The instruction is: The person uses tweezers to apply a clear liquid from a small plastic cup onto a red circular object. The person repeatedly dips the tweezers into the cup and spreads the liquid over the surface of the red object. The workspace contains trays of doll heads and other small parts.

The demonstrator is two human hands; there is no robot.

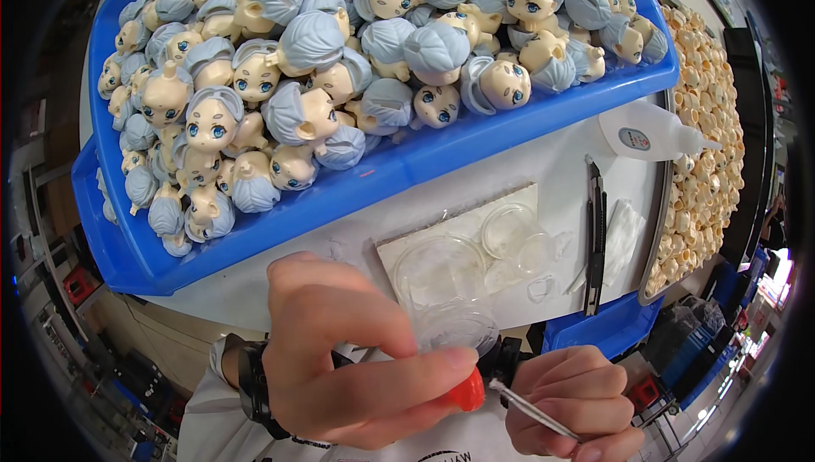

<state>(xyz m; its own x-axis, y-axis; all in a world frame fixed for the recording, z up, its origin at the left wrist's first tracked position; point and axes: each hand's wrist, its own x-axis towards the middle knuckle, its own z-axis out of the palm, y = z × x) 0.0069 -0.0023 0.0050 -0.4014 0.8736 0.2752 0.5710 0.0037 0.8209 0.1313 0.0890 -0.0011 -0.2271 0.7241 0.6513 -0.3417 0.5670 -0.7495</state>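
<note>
My left hand (340, 352) is closed, with a small bright red rounded piece (467, 392) between thumb and fingers. Much of that piece is hidden by the fingertips, so I cannot tell its kind. Just to the right, my right hand (577, 402) is closed around a thin white stick (539, 416) that looks like a cotton swab. Its pale tip points at the red piece, with a small gap between them. Beyond the hands, transparent round dishes (437, 267) rest on a white board (407, 241).
A large blue tray (407, 165) heaped with blue-haired doll heads (310, 42) fills the far side. At right lie a black utility knife (596, 233), white tissue (624, 233), a squeeze bottle (649, 131) and a metal tray (658, 241) of beige parts (705, 139).
</note>
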